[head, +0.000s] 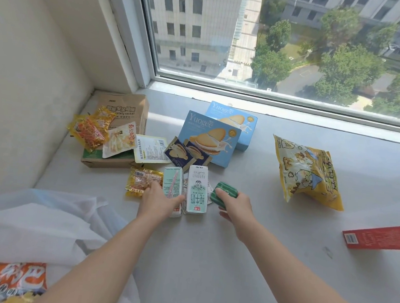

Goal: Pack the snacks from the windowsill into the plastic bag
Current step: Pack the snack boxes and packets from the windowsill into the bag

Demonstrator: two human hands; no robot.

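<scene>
Your left hand (pixel 159 202) is wrapped around one milk carton (pixel 172 187), with a second carton (pixel 197 190) just beside it. Your right hand (pixel 234 205) is gripping a small green striped packet (pixel 224 192). The rest of the snacks sit on the windowsill (pixel 209 259): two blue biscuit boxes (pixel 209 137), a yellow chip bag (pixel 307 171) (well off to the right). The plastic bag (pixel 32 229) lies crumpled at lower left

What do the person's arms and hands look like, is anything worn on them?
Both arms are bare as far as the picture shows, from the bottom edge to the wrists: no sleeves appear. The left hand and right hand are bare too, without gloves. No watch, bracelet or ring shows on either. The fingernails are too small to judge.
</scene>
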